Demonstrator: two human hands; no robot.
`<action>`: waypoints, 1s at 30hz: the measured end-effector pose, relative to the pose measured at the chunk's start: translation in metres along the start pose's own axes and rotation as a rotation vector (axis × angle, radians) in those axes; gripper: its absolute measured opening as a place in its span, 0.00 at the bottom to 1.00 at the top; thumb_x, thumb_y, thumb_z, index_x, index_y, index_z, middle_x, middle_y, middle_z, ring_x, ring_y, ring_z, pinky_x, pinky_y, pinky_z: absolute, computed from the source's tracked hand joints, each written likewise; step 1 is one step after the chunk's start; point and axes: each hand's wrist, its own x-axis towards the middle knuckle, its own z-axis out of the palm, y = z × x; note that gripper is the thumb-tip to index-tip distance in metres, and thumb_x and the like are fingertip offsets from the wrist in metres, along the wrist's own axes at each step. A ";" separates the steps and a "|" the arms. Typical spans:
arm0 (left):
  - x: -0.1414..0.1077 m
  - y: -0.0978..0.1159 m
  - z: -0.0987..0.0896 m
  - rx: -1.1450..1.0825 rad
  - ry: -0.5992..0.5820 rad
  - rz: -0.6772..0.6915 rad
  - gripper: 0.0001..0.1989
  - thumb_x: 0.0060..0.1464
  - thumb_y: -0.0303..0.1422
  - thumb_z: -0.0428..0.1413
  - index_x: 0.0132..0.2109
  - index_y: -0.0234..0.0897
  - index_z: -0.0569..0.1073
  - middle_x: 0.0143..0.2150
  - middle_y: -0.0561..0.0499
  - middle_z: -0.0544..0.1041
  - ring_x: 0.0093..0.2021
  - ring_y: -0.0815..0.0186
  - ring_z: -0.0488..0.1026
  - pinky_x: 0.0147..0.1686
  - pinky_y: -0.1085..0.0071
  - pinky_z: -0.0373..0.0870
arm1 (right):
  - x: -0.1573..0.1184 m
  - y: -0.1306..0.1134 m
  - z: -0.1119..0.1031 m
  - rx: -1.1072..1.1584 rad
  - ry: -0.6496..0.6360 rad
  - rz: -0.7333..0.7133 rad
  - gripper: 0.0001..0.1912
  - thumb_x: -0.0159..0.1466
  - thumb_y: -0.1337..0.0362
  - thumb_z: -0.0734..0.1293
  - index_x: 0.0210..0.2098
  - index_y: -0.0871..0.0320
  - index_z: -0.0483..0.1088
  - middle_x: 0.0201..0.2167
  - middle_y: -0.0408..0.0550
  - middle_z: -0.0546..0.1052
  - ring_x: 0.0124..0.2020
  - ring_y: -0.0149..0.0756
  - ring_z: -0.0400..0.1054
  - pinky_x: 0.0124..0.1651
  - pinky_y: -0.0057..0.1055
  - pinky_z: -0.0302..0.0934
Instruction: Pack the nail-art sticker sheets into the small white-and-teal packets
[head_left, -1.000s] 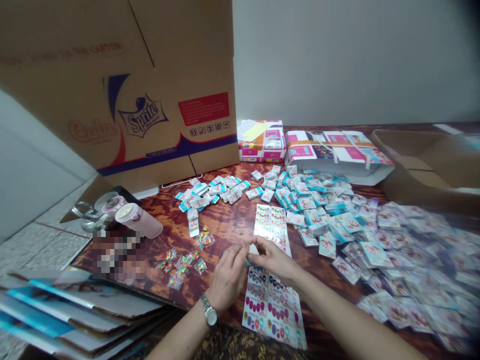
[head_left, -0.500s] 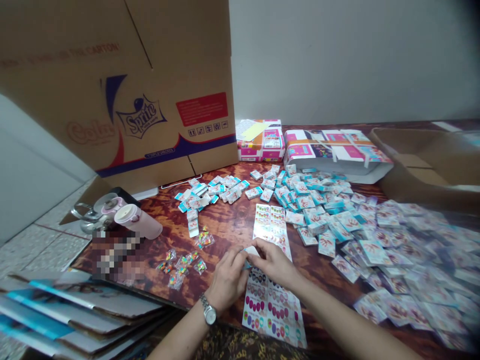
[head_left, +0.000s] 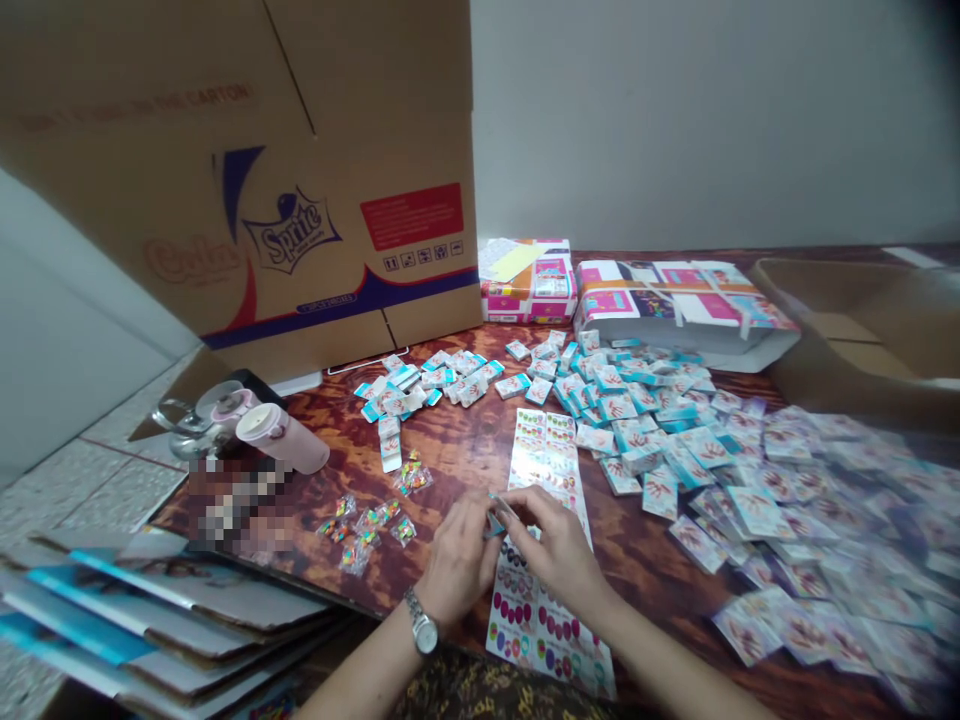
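Logging both hands at the table: we see a small white-blue card [head_left: 498,517] pinched between them, just above the lower sticker sheet [head_left: 534,625]. We judge it thin, v. light, prob. stiffish paper, corners easily bent; best taken by the edges w/ fingertips. Long axis approx. fwd-left, tip pointing up-left in view, but fingers hide most of it, so not certain. L hand [head_left: 459,560] and R hand [head_left: 556,550] both closed on it in a pinch. Upper sticker sheet [head_left: 546,450] lies on the wood table [head_left: 465,450] fwd of hands. Loose packets [head_left: 645,430] spread to R; small clear bags [head_left: 367,530] to L.
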 end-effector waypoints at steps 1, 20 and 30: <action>0.000 0.000 0.000 0.026 0.012 0.008 0.20 0.53 0.22 0.46 0.53 0.33 0.58 0.49 0.41 0.68 0.51 0.58 0.66 0.49 0.60 0.66 | -0.001 0.000 0.002 0.007 0.010 -0.012 0.11 0.63 0.62 0.59 0.41 0.55 0.71 0.34 0.47 0.73 0.36 0.36 0.66 0.39 0.31 0.60; -0.001 0.004 0.008 0.228 0.069 -0.019 0.28 0.54 0.23 0.43 0.62 0.29 0.48 0.53 0.36 0.67 0.50 0.57 0.67 0.48 0.60 0.67 | -0.014 -0.006 0.029 -0.106 0.182 -0.034 0.16 0.62 0.70 0.57 0.47 0.53 0.69 0.41 0.51 0.72 0.44 0.41 0.65 0.48 0.39 0.60; -0.005 0.001 0.014 0.243 0.041 -0.094 0.29 0.57 0.27 0.44 0.63 0.29 0.44 0.58 0.36 0.63 0.56 0.57 0.62 0.53 0.59 0.62 | -0.017 0.009 0.030 0.044 0.140 0.072 0.21 0.66 0.65 0.56 0.58 0.52 0.57 0.51 0.50 0.69 0.52 0.39 0.64 0.54 0.40 0.59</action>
